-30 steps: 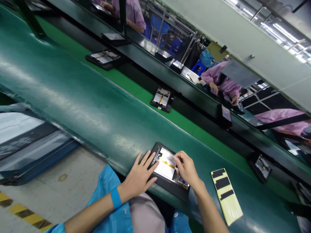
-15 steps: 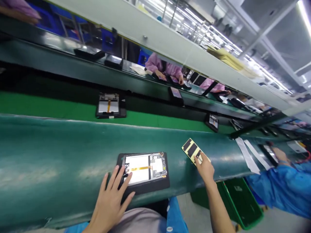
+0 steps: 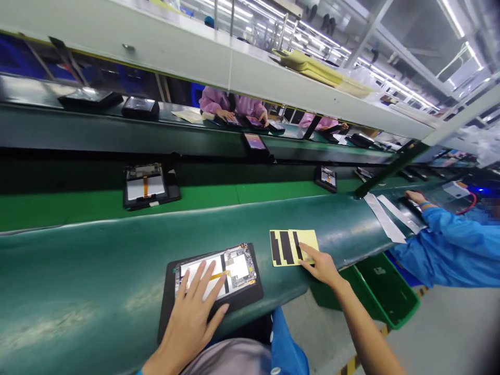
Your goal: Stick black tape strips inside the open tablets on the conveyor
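An opened tablet [image 3: 238, 265] lies on a black mat [image 3: 244, 299] on the green bench, its circuit board, white panels and orange ribbon exposed. My left hand [image 3: 199, 307] is spread over its left part, fingers open and resting on the white panel, partly hiding it. To the right lies a pale yellow backing sheet [image 3: 309, 238] with several black adhesive strips [image 3: 286, 247]. My right hand [image 3: 320, 265] touches this sheet: the index finger lies near the rightmost strip and the thumb is apart from it at the lower edge. The other right fingers are partly hidden.
Beyond the bench runs a green conveyor [image 3: 203, 200] carrying another opened tablet [image 3: 146, 186] and a smaller-looking device [image 3: 327, 178]. White paper strips [image 3: 385, 219] lie by a dark post. A co-worker's blue sleeve [image 3: 449, 245] is at right, above a green crate [image 3: 398, 307].
The view has shifted and tilted. The yellow sheet has turned from slanted to nearly square with the bench, my right hand still on it. My left hand now covers more of the white panel.
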`<state>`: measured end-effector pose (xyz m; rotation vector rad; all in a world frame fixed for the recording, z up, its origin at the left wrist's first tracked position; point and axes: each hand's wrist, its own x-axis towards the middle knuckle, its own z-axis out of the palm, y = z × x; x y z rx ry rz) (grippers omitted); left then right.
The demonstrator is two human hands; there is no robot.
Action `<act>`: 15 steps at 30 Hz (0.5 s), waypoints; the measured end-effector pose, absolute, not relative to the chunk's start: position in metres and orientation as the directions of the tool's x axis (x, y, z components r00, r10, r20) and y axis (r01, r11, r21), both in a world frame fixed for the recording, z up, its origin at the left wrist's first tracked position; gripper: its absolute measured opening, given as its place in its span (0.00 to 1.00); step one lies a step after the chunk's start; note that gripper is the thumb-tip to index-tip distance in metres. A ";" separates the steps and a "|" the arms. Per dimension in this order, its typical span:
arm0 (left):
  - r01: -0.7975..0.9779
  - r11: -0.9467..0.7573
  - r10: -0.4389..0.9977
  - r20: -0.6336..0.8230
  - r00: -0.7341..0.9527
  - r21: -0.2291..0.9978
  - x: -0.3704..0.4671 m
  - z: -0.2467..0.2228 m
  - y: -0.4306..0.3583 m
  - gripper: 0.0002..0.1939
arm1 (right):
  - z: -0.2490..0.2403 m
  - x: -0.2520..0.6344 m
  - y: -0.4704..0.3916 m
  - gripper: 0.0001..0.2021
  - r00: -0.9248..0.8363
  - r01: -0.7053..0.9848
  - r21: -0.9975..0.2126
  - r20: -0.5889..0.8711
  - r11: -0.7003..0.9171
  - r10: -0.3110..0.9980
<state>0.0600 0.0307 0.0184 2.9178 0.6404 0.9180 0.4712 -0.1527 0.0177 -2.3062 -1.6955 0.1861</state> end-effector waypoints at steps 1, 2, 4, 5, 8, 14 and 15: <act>0.353 -0.926 0.366 0.535 0.761 0.131 0.069 0.023 0.031 0.26 | 0.021 0.473 -0.148 0.21 0.306 0.908 -0.322 0.068 -0.270 0.949; 0.326 -0.937 0.344 0.522 0.780 0.130 0.080 0.026 0.031 0.25 | 0.024 0.473 -0.142 0.19 0.312 0.898 -0.350 0.081 -0.266 0.947; 0.262 -0.955 0.297 0.484 0.823 0.140 0.105 0.031 0.030 0.24 | 0.028 0.470 -0.124 0.14 0.320 0.880 -0.394 0.083 -0.264 0.944; 0.243 -0.957 0.290 0.455 0.842 0.162 0.118 0.032 0.029 0.23 | 0.029 0.467 -0.113 0.12 0.323 0.874 -0.406 0.071 -0.268 0.944; 0.154 -0.969 0.218 0.369 0.904 0.193 0.160 0.031 0.028 0.25 | 0.030 0.460 -0.080 0.10 0.320 0.867 -0.407 0.017 -0.286 0.947; 0.034 -0.981 0.076 0.219 0.973 0.192 0.219 0.019 0.030 0.30 | 0.032 0.458 -0.040 0.08 0.287 0.891 -0.354 -0.048 -0.285 0.957; 0.031 -0.982 0.071 0.208 0.976 0.187 0.224 0.017 0.031 0.31 | 0.033 0.459 -0.037 0.07 0.285 0.895 -0.339 -0.061 -0.289 0.956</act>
